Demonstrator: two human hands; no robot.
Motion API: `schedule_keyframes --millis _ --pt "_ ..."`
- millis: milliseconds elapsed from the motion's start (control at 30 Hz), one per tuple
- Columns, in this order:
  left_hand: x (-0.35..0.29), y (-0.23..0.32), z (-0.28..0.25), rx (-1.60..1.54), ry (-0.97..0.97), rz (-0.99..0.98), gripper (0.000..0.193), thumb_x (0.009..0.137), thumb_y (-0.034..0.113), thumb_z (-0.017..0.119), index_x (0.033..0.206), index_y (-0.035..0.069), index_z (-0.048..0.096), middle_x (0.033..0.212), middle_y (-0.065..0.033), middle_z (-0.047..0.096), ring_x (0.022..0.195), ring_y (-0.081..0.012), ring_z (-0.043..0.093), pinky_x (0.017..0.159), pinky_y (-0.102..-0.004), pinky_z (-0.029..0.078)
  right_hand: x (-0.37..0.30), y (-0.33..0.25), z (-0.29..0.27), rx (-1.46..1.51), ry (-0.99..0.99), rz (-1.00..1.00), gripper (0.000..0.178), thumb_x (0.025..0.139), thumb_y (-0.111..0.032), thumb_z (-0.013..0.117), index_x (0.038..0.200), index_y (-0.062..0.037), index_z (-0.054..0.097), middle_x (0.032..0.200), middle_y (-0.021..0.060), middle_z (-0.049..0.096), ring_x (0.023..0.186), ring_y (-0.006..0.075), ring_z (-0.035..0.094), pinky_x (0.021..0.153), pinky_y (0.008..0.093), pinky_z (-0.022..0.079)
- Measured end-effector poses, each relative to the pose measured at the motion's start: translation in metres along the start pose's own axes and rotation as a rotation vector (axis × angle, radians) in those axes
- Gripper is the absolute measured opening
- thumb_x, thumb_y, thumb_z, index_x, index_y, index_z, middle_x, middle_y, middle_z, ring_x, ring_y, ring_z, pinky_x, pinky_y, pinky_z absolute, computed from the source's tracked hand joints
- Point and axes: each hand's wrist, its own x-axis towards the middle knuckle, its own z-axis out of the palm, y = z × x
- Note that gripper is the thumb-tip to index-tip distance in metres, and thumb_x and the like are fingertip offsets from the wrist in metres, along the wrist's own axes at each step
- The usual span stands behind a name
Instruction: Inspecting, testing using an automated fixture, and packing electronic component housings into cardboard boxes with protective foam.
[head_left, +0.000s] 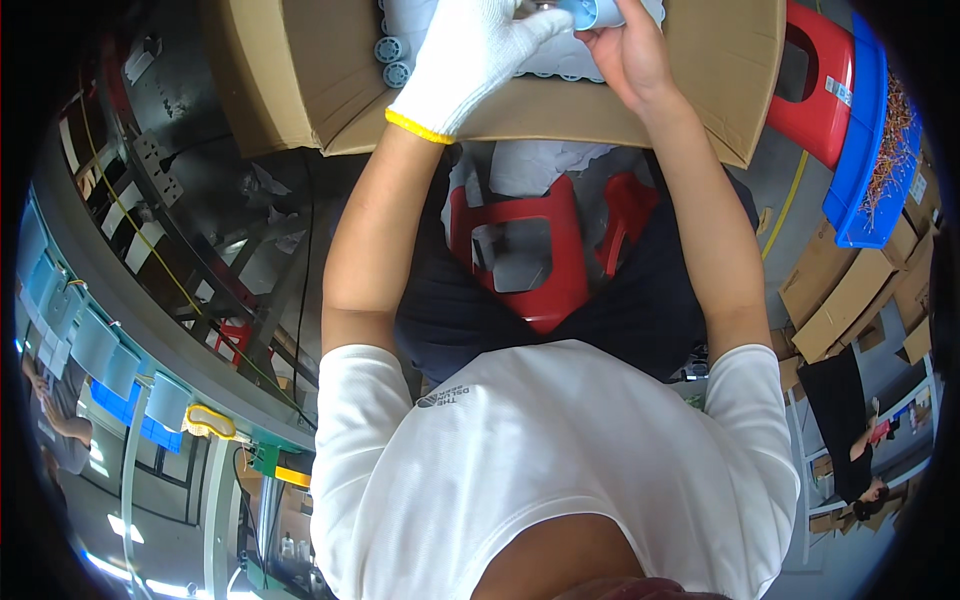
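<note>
Over a cardboard box (560, 125) at the top, my right hand (637, 60), bare, is closed round a light blue plastic cylinder (604, 13). My left hand (468, 65), in a white knitted glove with a yellow cuff, is beside the cylinder's left end. Its thumb and fingers pinch a small metallic-looking piece, partly cut off by the upper picture edge and too small to name. Inside the box, several light blue round-ended cylinders (396, 74) lie in rows below my hands, partly hidden by the glove.
A red stool (565, 250) stands between my legs; another red stool (815, 85) is right of the box. Beside it a blue tray (858, 205) holds many copper-coloured thin pieces. Flattened cardboard (840, 290) leans at right. Light blue parts (95, 345) hang along the left bench. Other people are at both sides.
</note>
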Motion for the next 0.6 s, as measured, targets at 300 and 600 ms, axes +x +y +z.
schedule_keyframes --millis 300,600 --pt "0.0015 -0.0098 0.0037 0.083 0.056 0.204 0.024 0.093 0.013 0.073 0.115 0.006 0.075 0.100 -0.0197 0.074 0.088 -0.0362 0.073 0.076 -0.0423 0.056 0.0009 -0.0009 -0.0007 -0.002 -0.024 0.021 0.036 0.110 -0.035 0.051 0.137 -0.0131 0.061 0.114 0.0036 0.068 0.104 0.0155 0.063 0.091 0.0340 0.048" --pt "-0.0003 -0.0109 0.0046 0.092 0.058 0.191 0.025 0.090 0.014 0.074 0.112 0.003 0.075 0.095 -0.0223 0.073 0.082 -0.0409 0.071 0.074 -0.0451 0.056 -0.0002 -0.0068 0.0048 0.090 -0.018 0.056 0.033 0.109 -0.036 0.053 0.132 -0.0134 0.061 0.113 0.0053 0.068 0.104 0.0166 0.064 0.093 0.0347 0.048"
